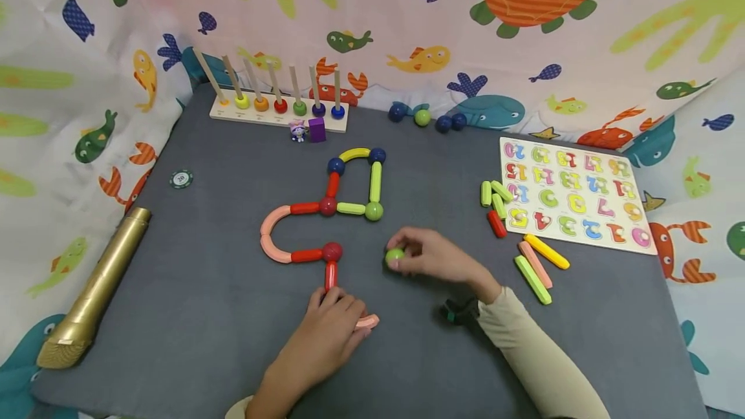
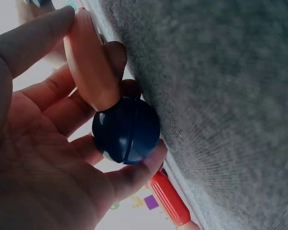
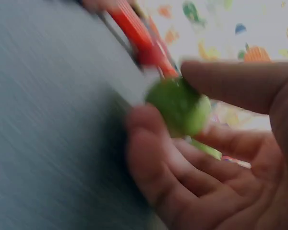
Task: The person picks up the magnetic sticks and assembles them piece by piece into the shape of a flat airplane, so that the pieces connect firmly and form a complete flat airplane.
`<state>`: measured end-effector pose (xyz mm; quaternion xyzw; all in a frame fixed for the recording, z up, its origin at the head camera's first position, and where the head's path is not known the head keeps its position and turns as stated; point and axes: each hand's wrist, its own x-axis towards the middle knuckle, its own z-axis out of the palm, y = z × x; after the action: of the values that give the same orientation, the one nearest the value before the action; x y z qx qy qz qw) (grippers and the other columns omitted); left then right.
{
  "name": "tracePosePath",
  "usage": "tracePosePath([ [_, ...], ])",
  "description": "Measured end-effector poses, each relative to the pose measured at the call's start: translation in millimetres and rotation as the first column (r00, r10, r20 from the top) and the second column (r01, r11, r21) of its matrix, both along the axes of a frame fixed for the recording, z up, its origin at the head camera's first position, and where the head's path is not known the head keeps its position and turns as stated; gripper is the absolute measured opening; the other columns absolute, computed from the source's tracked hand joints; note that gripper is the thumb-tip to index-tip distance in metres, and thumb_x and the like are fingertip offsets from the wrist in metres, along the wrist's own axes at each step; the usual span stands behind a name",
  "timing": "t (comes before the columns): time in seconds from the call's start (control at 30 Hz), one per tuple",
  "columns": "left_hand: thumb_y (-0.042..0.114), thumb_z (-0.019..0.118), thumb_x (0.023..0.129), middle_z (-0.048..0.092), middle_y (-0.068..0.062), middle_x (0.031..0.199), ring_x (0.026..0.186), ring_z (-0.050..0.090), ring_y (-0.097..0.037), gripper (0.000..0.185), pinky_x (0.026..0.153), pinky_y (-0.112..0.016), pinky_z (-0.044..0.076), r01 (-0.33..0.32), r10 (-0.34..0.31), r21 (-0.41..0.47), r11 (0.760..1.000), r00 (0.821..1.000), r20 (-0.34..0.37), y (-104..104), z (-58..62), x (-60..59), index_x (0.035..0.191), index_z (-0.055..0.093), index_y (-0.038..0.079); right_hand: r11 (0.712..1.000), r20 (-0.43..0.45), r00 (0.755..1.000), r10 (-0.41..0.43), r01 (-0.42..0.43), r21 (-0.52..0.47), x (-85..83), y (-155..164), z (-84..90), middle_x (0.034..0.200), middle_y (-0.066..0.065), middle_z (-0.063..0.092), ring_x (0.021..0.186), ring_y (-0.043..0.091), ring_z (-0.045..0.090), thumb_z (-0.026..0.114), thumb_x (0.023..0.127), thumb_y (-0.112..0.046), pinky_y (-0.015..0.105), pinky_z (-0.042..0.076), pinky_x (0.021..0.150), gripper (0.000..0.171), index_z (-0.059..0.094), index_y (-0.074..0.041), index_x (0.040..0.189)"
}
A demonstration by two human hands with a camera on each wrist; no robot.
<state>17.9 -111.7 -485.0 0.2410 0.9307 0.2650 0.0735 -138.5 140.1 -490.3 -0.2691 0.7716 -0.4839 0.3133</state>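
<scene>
Fingers, left hand (image 1: pixel 332 325): I saw them curled round a pink curved rod (image 2: pixel 89 72) and dark blue ball (image 2: pixel 126 130).
Fingers, right hand (image 1: pixel 433 257): pinched a green ball (image 1: pixel 395 256).
Hidden: blue ball unseen from head view.

Dark grey felt-like mat (image 1: pixel 192 315) underneath, spread flat. Behind and along both sides, draped white fabric (image 1: pixel 407 11) printed with fish, whales, crabs, turtles and green hand shapes, meeting the mat's far edge and folding round its left and right edges. Even, soft light, no hard shadows.
</scene>
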Motion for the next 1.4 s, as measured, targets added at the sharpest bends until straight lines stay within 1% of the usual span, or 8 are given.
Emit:
tracePosePath([
  [0.23, 0.021, 0.082, 0.097, 0.066, -0.004, 0.106, 0.107, 0.053, -0.027, 0.018, 0.102, -0.062, 0.041, 0.016, -0.016, -0.009, 1.000, 0.999, -0.035, 2, 0.9, 0.5, 0.107, 0.073, 0.009, 0.986, 0.068, 0.984, 0.164, -0.160, -0.054, 55.3, -7, -4.0, 0.083, -0.004, 0.065, 0.071, 0.012, 0.062, 0.080, 0.100, -0.020, 0.028, 0.053, 0.068, 0.024, 0.069, -0.007, 0.117],
  [0.63, 0.020, 0.082, 0.097, 0.066, -0.002, 0.106, 0.112, 0.053, -0.028, 0.018, 0.107, -0.068, 0.035, 0.004, -0.004, -0.024, 1.000, 1.000, 0.025, 7, -1.4, 1.4, 0.106, 0.070, 0.011, 0.998, -0.131, 0.991, 0.040, -0.047, -0.050, 64.1, 10, -4.6, 0.093, -0.001, 0.071, 0.076, 0.013, 0.066, 0.073, 0.105, -0.018, 0.030, 0.055, 0.069, 0.020, 0.073, -0.006, 0.121],
  [0.73, 0.019, 0.082, 0.097, 0.066, -0.002, 0.107, 0.113, 0.053, -0.027, 0.017, 0.107, -0.069, 0.035, 0.007, -0.007, -0.012, 1.000, 0.999, 0.036, 8, -1.8, 1.1, 0.105, 0.069, 0.012, 0.973, -0.474, 0.867, -0.154, 0.218, 0.081, 50.2, 36, 2.1, 0.102, 0.007, 0.071, 0.081, 0.020, 0.066, 0.073, 0.104, -0.016, 0.039, 0.056, 0.070, 0.021, 0.073, -0.003, 0.120],
  [0.83, 0.018, 0.082, 0.097, 0.066, -0.002, 0.107, 0.113, 0.053, -0.028, 0.017, 0.107, -0.069, 0.035, 0.011, -0.010, -0.008, 1.000, 0.999, 0.041, 9, -2.3, 1.2, 0.105, 0.068, 0.012, 0.798, -0.720, 0.647, -0.250, 0.559, 0.225, 30.3, 65, 5.5, 0.105, 0.020, 0.065, 0.078, 0.032, 0.064, 0.075, 0.101, -0.012, 0.050, 0.056, 0.068, 0.023, 0.068, 0.004, 0.116],
  [0.9, 0.018, 0.082, 0.097, 0.066, -0.002, 0.107, 0.113, 0.053, -0.027, 0.017, 0.107, -0.069, 0.035, 0.014, -0.013, -0.013, 1.000, 0.999, 0.044, 9, -2.2, 1.6, 0.104, 0.068, 0.012, 0.670, -0.766, 0.595, -0.245, 0.675, 0.310, 18.8, 82, 4.1, 0.103, 0.026, 0.060, 0.074, 0.039, 0.063, 0.073, 0.100, -0.010, 0.055, 0.056, 0.065, 0.027, 0.063, 0.009, 0.116],
  [1.07, 0.018, 0.082, 0.097, 0.065, 0.000, 0.105, 0.111, 0.052, -0.026, 0.016, 0.107, -0.067, 0.035, 0.020, -0.018, -0.024, 1.000, 0.999, 0.050, 8, -3.0, 1.4, 0.104, 0.069, 0.013, 0.599, -0.690, 0.679, -0.252, 0.669, 0.440, 2.4, 100, -1.9, 0.093, 0.027, 0.056, 0.071, 0.042, 0.059, 0.070, 0.101, -0.010, 0.054, 0.053, 0.064, 0.029, 0.057, 0.013, 0.114],
  [1.3, 0.019, 0.082, 0.097, 0.065, -0.001, 0.105, 0.110, 0.052, -0.026, 0.017, 0.107, -0.068, 0.036, 0.033, -0.031, -0.029, 0.999, 0.998, 0.059, 8, -1.2, 0.0, 0.107, 0.070, 0.012, 0.917, -0.306, 0.898, -0.315, 0.372, 0.147, 17.5, 75, -6.0, 0.087, 0.007, 0.064, 0.069, 0.022, 0.061, 0.062, 0.108, -0.019, 0.036, 0.049, 0.061, 0.040, 0.060, -0.001, 0.143],
  [1.4, 0.021, 0.083, 0.097, 0.066, -0.002, 0.106, 0.111, 0.052, -0.027, 0.018, 0.106, -0.068, 0.036, 0.026, -0.023, -0.047, 0.999, 0.998, 0.066, 8, 0.8, -1.2, 0.107, 0.070, 0.012, 0.963, -0.080, 0.961, -0.263, 0.266, 0.029, 37.0, 37, 5.3, 0.085, 0.007, 0.068, 0.068, 0.024, 0.065, 0.060, 0.109, -0.013, 0.035, 0.052, 0.060, 0.035, 0.062, -0.001, 0.142],
])
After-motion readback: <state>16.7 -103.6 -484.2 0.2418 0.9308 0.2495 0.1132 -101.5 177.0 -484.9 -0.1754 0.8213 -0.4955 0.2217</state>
